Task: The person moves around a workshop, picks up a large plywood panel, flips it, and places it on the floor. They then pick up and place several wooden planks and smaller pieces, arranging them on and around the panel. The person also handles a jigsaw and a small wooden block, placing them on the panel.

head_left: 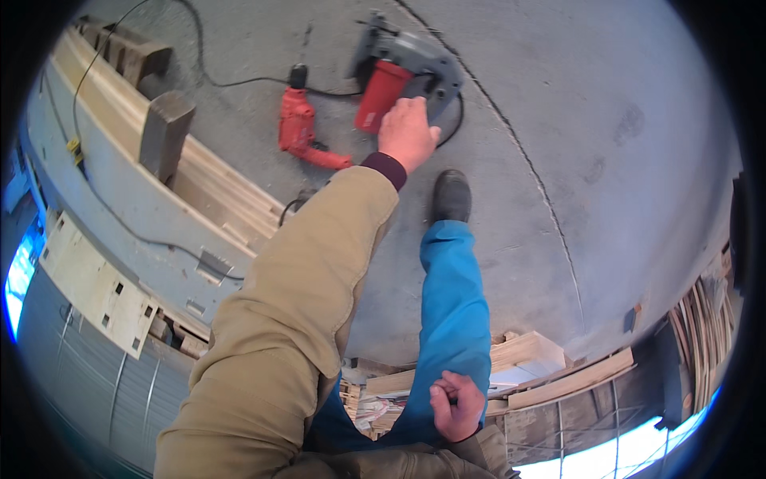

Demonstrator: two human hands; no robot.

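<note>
My left hand [407, 134], at the end of a tan sleeve, reaches out to a circular saw [384, 89] with a red motor housing and grey metal parts. Its fingers are closed at the saw's dark handle, while the saw lies on the concrete floor. Just left of the saw a red power drill [297, 124] lies with its chuck and bit pointing away from me. My right hand [457, 405] is held low over my blue trouser leg, fingers curled in, with nothing visible in it.
Long wooden boards [219, 188] lie along the left, with a short wood block [166, 136] among them. A black cord [239, 81] runs over the floor [606, 184] behind the tools. A crack crosses the floor right of the saw. My shoe [451, 195] stands near the saw.
</note>
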